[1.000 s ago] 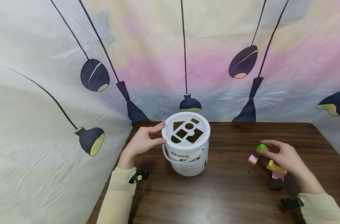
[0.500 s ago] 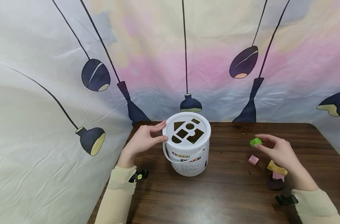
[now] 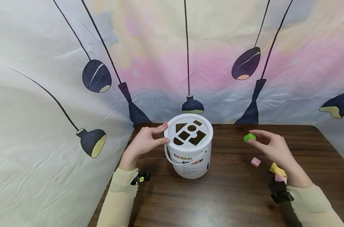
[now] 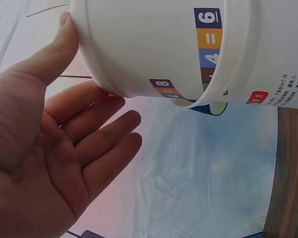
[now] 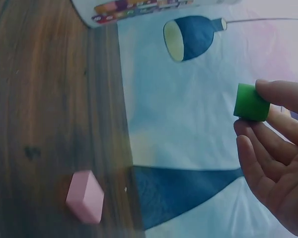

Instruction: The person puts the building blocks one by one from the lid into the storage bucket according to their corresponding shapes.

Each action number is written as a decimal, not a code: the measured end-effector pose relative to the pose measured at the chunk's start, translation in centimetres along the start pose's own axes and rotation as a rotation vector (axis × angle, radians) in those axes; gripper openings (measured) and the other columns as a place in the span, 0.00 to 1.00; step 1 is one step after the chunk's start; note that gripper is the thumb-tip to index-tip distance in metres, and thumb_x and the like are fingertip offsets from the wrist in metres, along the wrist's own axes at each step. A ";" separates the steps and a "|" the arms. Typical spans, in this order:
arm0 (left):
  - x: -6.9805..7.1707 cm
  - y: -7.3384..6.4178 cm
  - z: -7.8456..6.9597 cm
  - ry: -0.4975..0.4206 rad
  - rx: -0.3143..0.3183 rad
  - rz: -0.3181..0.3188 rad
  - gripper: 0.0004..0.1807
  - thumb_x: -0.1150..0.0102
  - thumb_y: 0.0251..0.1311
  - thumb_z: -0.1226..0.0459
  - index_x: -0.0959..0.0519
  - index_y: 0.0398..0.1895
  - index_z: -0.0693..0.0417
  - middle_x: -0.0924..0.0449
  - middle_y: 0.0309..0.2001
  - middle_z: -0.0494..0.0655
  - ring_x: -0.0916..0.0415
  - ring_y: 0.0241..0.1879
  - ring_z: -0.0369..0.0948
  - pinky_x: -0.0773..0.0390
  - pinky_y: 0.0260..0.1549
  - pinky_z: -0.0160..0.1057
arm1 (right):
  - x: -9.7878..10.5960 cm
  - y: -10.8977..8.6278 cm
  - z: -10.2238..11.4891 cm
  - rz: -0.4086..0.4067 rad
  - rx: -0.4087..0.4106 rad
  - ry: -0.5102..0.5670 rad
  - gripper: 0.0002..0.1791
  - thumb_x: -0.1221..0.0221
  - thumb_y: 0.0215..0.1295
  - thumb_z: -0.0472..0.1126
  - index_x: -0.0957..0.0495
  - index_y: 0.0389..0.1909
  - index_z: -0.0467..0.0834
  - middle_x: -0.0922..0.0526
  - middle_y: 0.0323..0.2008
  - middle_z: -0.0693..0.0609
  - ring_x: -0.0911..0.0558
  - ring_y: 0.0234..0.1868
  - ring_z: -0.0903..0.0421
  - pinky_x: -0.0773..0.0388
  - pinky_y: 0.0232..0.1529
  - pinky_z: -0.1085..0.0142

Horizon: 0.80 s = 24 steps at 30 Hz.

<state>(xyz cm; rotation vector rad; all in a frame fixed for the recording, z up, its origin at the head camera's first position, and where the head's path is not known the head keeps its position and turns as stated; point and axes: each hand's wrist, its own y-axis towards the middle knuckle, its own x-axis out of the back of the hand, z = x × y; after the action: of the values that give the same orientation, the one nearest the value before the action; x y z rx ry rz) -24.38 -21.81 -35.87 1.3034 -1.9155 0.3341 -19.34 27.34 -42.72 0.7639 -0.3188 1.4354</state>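
My right hand [image 3: 275,151] pinches a small green cylinder block [image 3: 249,137] between thumb and fingers, raised over the right part of the table. In the right wrist view the green block's side faces the camera, with the other fingers loosely bent below it. A white bucket [image 3: 190,171] stands upright left of the block, its white lid [image 3: 206,129] cut with several shaped holes. At the bucket's left, my left hand [image 3: 143,142] touches the lid's rim with thumb and fingertips; in the left wrist view its fingers [image 4: 109,134] are fairly straight and spread.
A pink block [image 3: 255,162] lies alone on the brown wooden table [image 3: 226,201]. Near the right forearm are a yellow block [image 3: 277,170], another pink block [image 3: 281,179] and a dark block [image 3: 277,186]. The bucket's white handle [image 3: 189,163] hangs at its front. A painted cloth [image 3: 160,78] hangs behind.
My right hand has carried the green block left and away from the other blocks, towards the bucket. The left hand and bucket have stayed nearly still.
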 end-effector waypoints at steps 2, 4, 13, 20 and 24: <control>0.0 0.0 0.0 -0.001 0.003 -0.003 0.37 0.21 0.61 0.53 0.23 0.73 0.50 0.25 0.72 0.37 0.31 0.74 0.43 0.24 0.66 0.50 | -0.3 0.3 0.6 -0.003 0.011 0.011 0.26 0.29 0.72 0.49 0.17 0.67 0.44 0.11 0.53 0.41 0.18 0.41 0.76 0.20 0.38 0.74; 0.0 0.0 0.1 0.001 0.005 -0.006 0.37 0.21 0.61 0.53 0.23 0.73 0.50 0.25 0.72 0.37 0.31 0.74 0.43 0.25 0.66 0.50 | -0.6 0.6 1.1 -0.003 0.021 0.018 0.27 0.29 0.72 0.49 0.17 0.67 0.44 0.11 0.54 0.40 0.19 0.41 0.77 0.20 0.38 0.74; -0.1 0.1 0.0 0.021 0.015 -0.011 0.37 0.21 0.61 0.54 0.23 0.73 0.49 0.25 0.72 0.36 0.31 0.73 0.40 0.23 0.63 0.46 | -2.6 2.0 3.7 -0.016 0.085 0.098 0.25 0.28 0.72 0.47 0.16 0.66 0.44 0.11 0.54 0.44 0.15 0.42 0.70 0.19 0.38 0.74; -0.2 0.0 -0.2 0.021 0.025 -0.007 0.38 0.21 0.61 0.53 0.24 0.73 0.49 0.25 0.72 0.36 0.32 0.74 0.41 0.23 0.61 0.47 | -4.0 3.0 6.3 -0.025 0.130 0.201 0.23 0.29 0.73 0.45 0.16 0.66 0.45 0.10 0.50 0.45 0.13 0.42 0.65 0.18 0.39 0.74; -0.2 0.0 -0.3 0.021 0.037 -0.007 0.38 0.21 0.61 0.53 0.24 0.73 0.48 0.25 0.72 0.36 0.32 0.74 0.41 0.23 0.59 0.45 | -4.6 3.4 8.0 -0.019 0.141 0.270 0.24 0.29 0.72 0.43 0.16 0.67 0.45 0.11 0.52 0.44 0.13 0.44 0.66 0.18 0.41 0.75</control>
<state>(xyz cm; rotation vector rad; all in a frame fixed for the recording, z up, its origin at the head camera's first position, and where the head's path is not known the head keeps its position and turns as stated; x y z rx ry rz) -24.19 -21.55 -35.81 1.3257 -1.8950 0.3794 -21.35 18.52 -38.87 0.6736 -0.0025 1.5336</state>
